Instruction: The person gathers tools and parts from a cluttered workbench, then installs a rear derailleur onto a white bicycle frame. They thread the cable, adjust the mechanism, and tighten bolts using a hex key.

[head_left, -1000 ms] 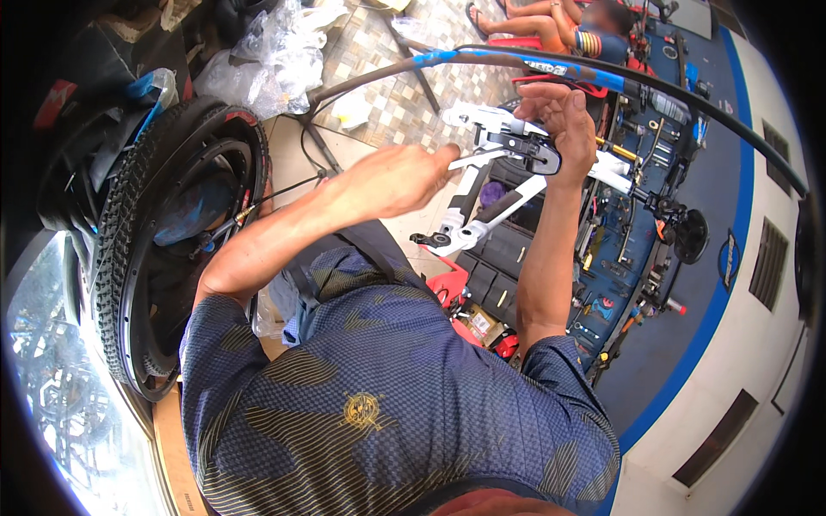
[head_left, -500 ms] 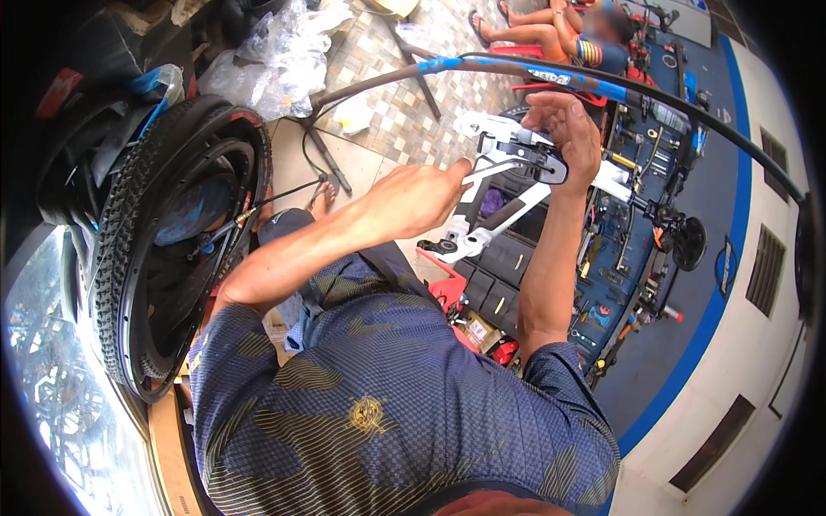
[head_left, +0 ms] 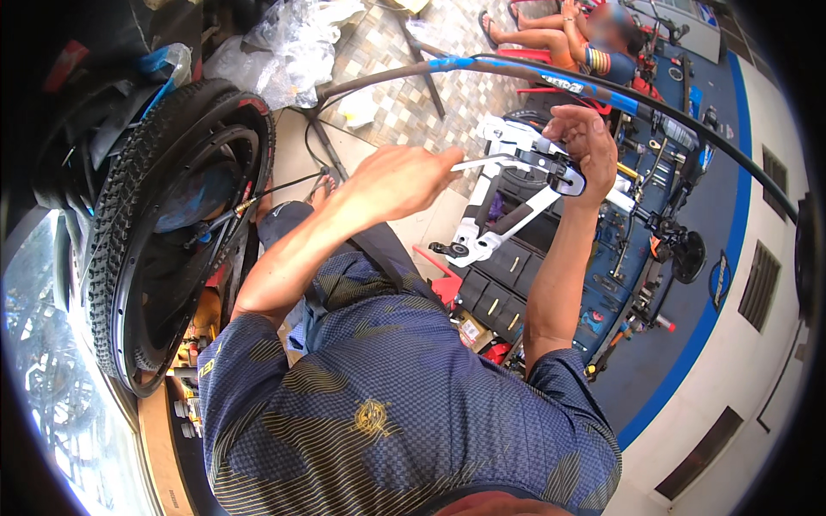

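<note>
A white bicycle frame (head_left: 538, 206) with black pivot parts hangs in front of me, right of centre. My left hand (head_left: 400, 182) is closed on one end of a slim silver hex key (head_left: 482, 162). The far end of the key curves toward the black linkage (head_left: 551, 163) at the top of the frame. Beside that linkage, my right hand (head_left: 589, 150) is raised with its palm toward the frame. Its fingers are loosely bent and apart, and the thumb is hidden.
A dark bar with blue wrapping (head_left: 452, 64) arches over the frame. Knobby bicycle tyres and rims (head_left: 112, 258) stand at my left. Tools hang on a blue panel (head_left: 619, 275) at right. A person (head_left: 594, 47) sits at the back, and clear plastic bags (head_left: 288, 52) lie at far left.
My left hand has swung slightly left and up with the hex key, whose shaft shows more. The whole view has shifted a little; the right hand stays beside the frame.
</note>
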Demonstrator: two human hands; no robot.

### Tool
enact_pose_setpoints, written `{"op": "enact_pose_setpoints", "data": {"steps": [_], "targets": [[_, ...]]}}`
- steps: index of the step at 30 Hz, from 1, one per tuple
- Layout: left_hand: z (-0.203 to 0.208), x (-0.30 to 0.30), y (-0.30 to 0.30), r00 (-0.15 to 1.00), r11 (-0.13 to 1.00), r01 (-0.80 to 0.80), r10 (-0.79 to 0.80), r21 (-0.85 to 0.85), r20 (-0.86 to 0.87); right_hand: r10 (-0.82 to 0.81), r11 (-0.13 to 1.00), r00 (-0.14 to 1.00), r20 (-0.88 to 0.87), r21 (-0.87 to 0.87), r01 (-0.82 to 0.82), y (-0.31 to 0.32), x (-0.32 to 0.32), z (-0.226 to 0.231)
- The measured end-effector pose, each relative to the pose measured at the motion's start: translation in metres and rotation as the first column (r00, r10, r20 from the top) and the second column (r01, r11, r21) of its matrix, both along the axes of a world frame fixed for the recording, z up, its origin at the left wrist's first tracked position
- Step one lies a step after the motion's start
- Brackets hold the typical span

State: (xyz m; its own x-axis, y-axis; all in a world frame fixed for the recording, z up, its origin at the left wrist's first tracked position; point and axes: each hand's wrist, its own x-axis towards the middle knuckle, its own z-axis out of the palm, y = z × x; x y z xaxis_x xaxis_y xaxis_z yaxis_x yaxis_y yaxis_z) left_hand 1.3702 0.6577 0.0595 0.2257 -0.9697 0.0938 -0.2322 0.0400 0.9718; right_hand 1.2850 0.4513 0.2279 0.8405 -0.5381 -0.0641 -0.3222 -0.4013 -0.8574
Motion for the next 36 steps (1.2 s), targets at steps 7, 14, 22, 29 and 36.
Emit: {"op": "enact_pose_setpoints", "data": {"steps": [7,14,22,29,36], "targets": [[0.000,-0.021,-0.009,0.993,0.999,-0.036,0.032,-0.034,-0.114,-0.012,1.000,1.000,-0.013,-0.006,0.012,-0.001,0.002,-0.001],[0.003,-0.030,-0.015,0.992,0.998,-0.033,0.027,-0.044,-0.120,-0.010,1.000,1.000,-0.012,-0.027,0.010,-0.002,0.001,-0.001],[0.006,-0.029,-0.016,0.993,0.998,-0.030,0.025,-0.046,-0.111,0.010,1.000,1.000,0.022,0.014,-0.010,-0.005,-0.001,-0.003],[0.018,-0.018,-0.010,0.999,1.000,0.012,-0.011,0.013,-0.032,0.008,1.000,1.000,0.008,-0.016,-0.008,-0.002,-0.001,-0.001],[0.023,-0.011,-0.005,0.998,0.999,0.037,-0.039,0.037,0.057,0.042,0.999,0.999,0.011,-0.020,-0.041,0.000,0.005,0.000]]}}
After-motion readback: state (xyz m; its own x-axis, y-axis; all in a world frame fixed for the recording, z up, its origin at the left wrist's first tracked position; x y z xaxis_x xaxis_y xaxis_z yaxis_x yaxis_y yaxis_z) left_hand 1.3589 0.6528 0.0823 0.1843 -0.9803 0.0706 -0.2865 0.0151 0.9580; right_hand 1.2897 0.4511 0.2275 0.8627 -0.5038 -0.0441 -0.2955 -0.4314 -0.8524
